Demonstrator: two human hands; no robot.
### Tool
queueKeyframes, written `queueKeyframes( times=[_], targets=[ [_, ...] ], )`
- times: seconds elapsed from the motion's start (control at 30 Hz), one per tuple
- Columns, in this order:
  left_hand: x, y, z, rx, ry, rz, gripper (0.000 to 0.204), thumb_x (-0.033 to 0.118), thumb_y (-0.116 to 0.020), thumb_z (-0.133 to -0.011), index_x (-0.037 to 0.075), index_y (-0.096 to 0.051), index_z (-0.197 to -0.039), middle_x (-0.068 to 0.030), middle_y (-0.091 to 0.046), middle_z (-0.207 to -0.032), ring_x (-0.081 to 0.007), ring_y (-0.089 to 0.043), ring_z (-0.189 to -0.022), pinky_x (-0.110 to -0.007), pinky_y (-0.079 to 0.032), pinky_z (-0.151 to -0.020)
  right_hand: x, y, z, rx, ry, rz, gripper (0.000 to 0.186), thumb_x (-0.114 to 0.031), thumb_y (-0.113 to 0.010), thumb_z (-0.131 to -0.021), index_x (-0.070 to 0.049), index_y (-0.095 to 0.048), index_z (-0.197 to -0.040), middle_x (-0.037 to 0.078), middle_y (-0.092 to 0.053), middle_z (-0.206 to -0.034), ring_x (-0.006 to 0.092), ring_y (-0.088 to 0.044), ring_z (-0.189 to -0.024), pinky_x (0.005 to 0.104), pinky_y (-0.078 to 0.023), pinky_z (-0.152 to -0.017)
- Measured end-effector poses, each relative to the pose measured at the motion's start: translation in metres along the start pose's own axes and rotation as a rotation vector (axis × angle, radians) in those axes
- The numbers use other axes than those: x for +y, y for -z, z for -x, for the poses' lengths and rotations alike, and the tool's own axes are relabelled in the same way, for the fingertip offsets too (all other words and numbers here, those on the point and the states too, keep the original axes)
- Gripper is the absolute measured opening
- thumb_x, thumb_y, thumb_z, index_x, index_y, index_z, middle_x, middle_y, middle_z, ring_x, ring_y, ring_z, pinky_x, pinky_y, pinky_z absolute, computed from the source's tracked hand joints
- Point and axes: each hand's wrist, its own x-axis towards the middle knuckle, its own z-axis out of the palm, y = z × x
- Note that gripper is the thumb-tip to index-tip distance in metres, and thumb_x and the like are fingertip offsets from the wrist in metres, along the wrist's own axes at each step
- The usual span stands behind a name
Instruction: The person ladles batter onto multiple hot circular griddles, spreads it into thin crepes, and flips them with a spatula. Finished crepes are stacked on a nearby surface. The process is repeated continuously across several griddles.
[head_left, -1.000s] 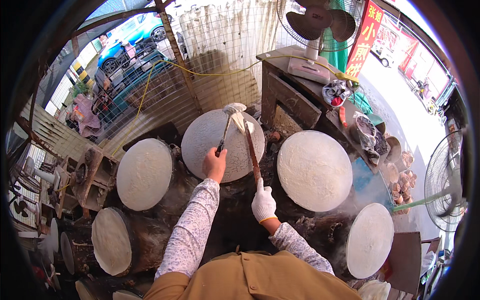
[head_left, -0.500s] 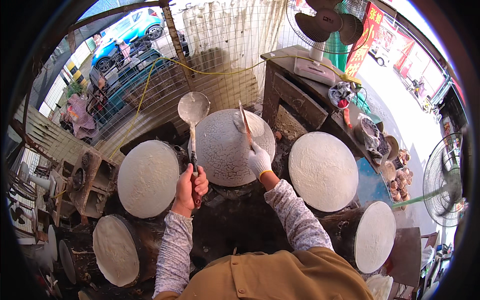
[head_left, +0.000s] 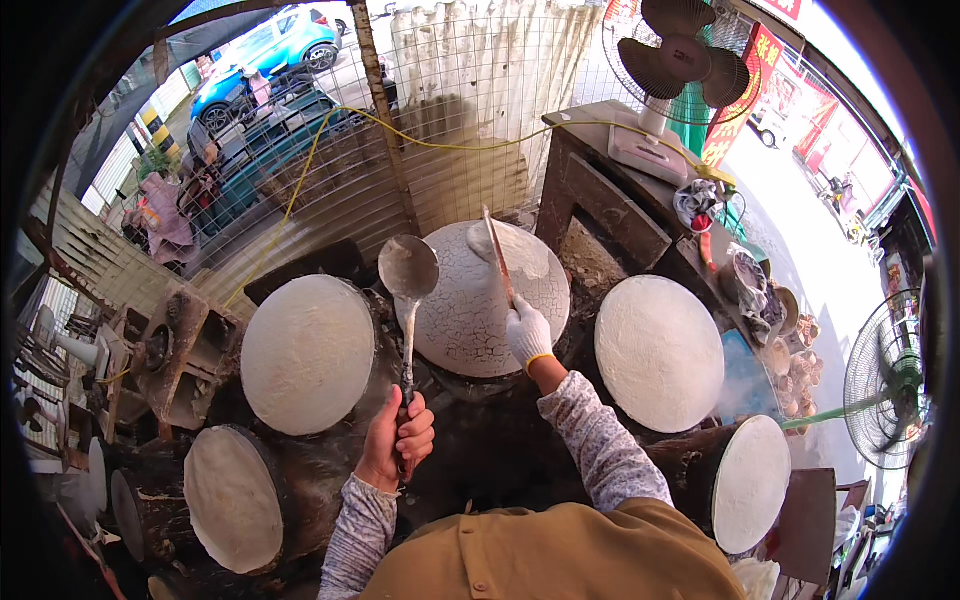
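While my bare left hand (head_left: 398, 440) grips the ladle (head_left: 408, 268), my gloved right hand (head_left: 527, 335) clasps a wooden stick (head_left: 498, 256) on the cracked, dried sheet (head_left: 470, 310) ahead; lifting it off remains.

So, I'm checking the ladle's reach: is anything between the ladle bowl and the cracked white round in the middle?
Nothing visible. The ladle, gripped by the left hand, has its bowl right at the left edge of the cracked round. The gloved right hand and its stick are over the round's right half.
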Motion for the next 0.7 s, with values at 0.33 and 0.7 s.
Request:
queueKeyframes(
  times=[0.33,0.7],
  targets=[
    [0.002,0.018,0.019,0.052,0.018,0.102,0.043,0.049,-0.037,-0.104,0.011,-0.043,-0.085,0.0041,-0.031,-0.061,-0.0059,-0.029,-0.044,-0.021,-0.029,-0.040,0.005,-0.001,0.010,-0.094,-0.041,-0.054,0.039,-0.026,-0.055,-0.091,-0.005,-0.064,-0.122,0.029,-0.066,-0.102,0.0406,-0.064,-0.102,0.0420,-0.049,-0.090],
    [-0.009,0.014,0.027,0.112,-0.062,0.150,0.042,0.048,-0.037,-0.104,0.011,-0.043,-0.085,0.0045,-0.030,-0.060,-0.0055,-0.029,-0.044,-0.021,-0.029,-0.040,0.030,0.015,-0.013,-0.192,-0.014,-0.125,0.037,-0.026,-0.061,-0.089,-0.003,-0.068,-0.117,0.021,-0.072,-0.092,0.0217,-0.071,-0.085,0.0310,-0.052,-0.078]
  ],
)
